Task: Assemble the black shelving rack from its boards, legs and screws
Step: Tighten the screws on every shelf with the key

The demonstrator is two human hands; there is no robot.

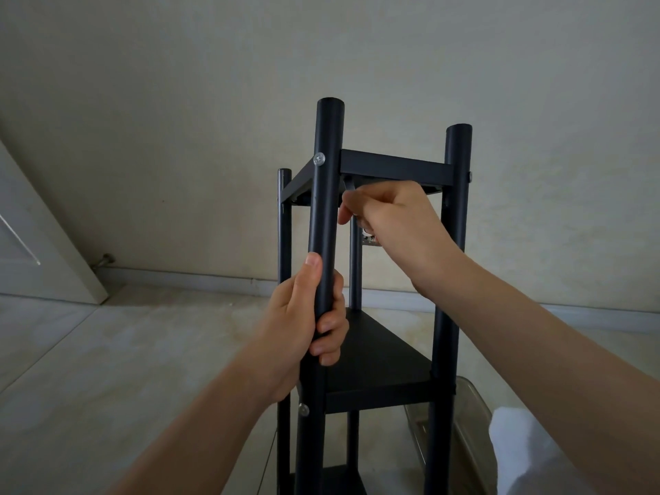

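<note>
Head view: your left hand wraps the rack's near leg at frame centre; your right hand, fingers curled, seems to pinch a small tool under the top board.

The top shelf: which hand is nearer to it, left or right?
Right. The right hand is just under the top shelf, pinching a small tool at its front corner. The left hand is lower, gripping the front leg between the shelves.

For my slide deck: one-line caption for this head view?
Left hand grips the rack's near leg while the right hand works a small tool under the top board.
</note>
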